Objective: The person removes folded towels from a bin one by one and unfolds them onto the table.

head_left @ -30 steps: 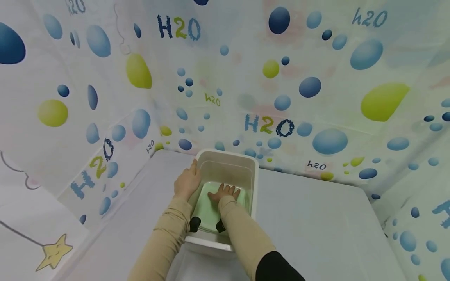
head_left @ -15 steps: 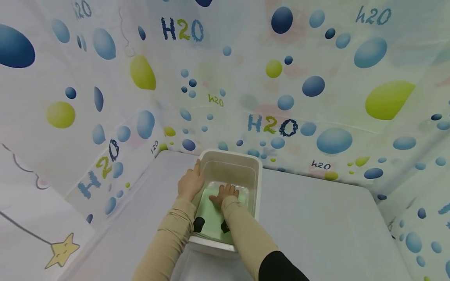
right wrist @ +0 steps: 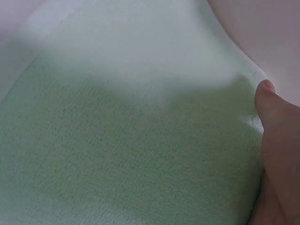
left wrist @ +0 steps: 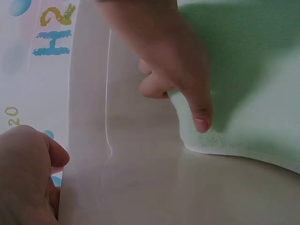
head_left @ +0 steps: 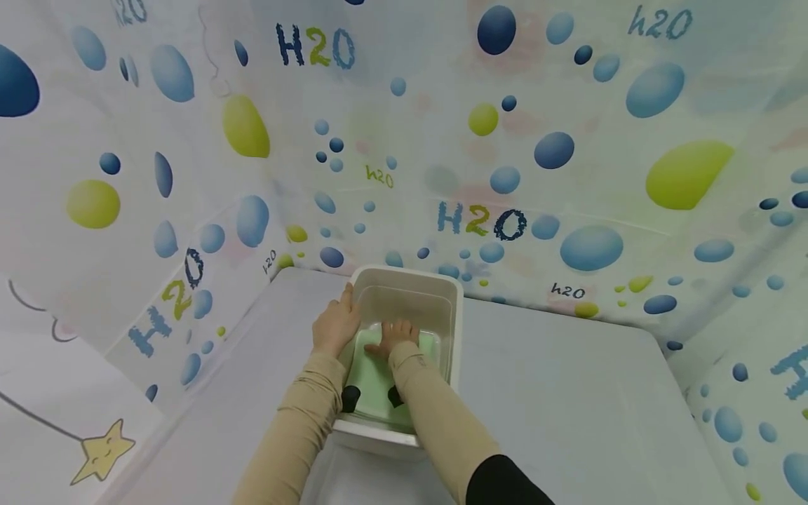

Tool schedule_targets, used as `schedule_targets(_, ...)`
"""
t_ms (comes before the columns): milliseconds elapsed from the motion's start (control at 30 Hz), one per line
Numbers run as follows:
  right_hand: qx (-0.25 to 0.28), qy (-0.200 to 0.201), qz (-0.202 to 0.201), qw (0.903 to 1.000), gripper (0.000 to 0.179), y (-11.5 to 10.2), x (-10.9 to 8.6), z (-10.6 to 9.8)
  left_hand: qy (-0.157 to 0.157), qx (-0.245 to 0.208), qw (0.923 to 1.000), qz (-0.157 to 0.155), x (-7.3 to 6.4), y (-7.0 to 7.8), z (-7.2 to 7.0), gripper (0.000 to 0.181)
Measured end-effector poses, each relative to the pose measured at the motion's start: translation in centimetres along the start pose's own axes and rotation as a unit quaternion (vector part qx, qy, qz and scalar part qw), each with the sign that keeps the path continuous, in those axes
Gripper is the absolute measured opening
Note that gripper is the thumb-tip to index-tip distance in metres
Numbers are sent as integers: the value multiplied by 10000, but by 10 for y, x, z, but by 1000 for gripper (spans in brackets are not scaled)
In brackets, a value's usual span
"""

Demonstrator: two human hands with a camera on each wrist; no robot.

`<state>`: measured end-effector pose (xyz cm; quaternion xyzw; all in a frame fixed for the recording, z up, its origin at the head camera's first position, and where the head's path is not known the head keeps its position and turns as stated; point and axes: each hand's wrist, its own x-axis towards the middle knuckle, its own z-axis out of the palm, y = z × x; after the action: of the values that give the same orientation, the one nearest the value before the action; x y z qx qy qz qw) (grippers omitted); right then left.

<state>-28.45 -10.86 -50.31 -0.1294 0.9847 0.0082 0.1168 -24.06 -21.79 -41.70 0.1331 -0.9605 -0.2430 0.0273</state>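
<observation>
In the head view a cream plastic tub (head_left: 407,277) stands near the back wall. My left hand (head_left: 334,326) holds its far-left rim; in the left wrist view that hand (left wrist: 28,173) sits at the tub's edge. A light green, fuzzy towel (head_left: 369,382) with a white hem covers much of the tub's floor. On it presses my right hand (head_left: 394,337), fingers spread towards the far edge. The left wrist view has the right thumb (left wrist: 201,122) on the towel near a corner, fingers past the hem. The right wrist view shows mostly towel (right wrist: 131,154), its hand at the right.
The tub stands on a white-covered table (head_left: 568,393). White sheets printed with coloured drops form the back wall (head_left: 429,126) and sides. Two black wrist cameras, the left one (head_left: 351,398) and the right one (head_left: 395,396), hang over the tub.
My right hand has shifted slightly left on the towel. The towel's far edge drew nearer me half a second ago and now lies farther again. The left hand stays on the rim.
</observation>
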Motion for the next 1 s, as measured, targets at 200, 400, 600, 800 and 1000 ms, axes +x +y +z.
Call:
schedule_targets(200, -102, 357, -104, 9993, 76, 0, 2, -2, -31, -22, 10000, -9, 0, 0, -1, 52)
schedule_targets(400, -118, 460, -176, 9987, 75, 1, -3, -13, -14, -51, 10000, 71, 1, 3, -2, 51)
schedule_targets(600, -28, 429, -301, 9986, 76, 2, -8, -23, -166, -49, 9998, -60, -1, 3, -3, 52)
schedule_targets(800, -95, 748, -406, 9963, 73, 2, -11, -29, -327, -272, 9989, -195, 1, 1, -4, 51)
schedule_targets(1000, -131, 737, -430, 9963, 72, 4, -15, -36, -426, -464, 9976, -279, 4, 1, -4, 51)
